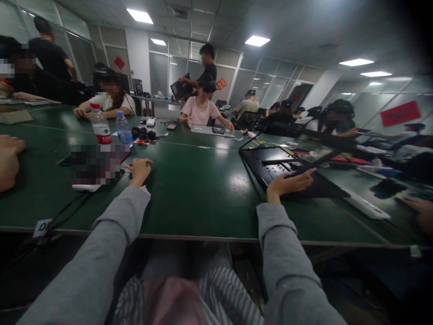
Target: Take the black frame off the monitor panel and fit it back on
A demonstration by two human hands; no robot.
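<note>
My right hand (290, 183) grips the near part of a black frame-like panel (324, 184), with its fingers stretched along a dark bar. Cut-out openings and small fittings show in the panel, which lies tilted on the green table; its exact kind is unclear. My left hand (139, 170) rests on the table with its fingers apart and bent, the thumb side toward the right. Just left of it is a dark flat device (118, 158), largely blurred out. Whether small bits by those fingers are touched, I cannot tell.
A red-labelled bottle (101, 128) and a blue-labelled bottle (123, 131) stand behind the device. A white power strip (367, 205) lies right of the panel. Across the green table (199, 189) sits a person in pink (201, 110); other people's hands rest at both sides.
</note>
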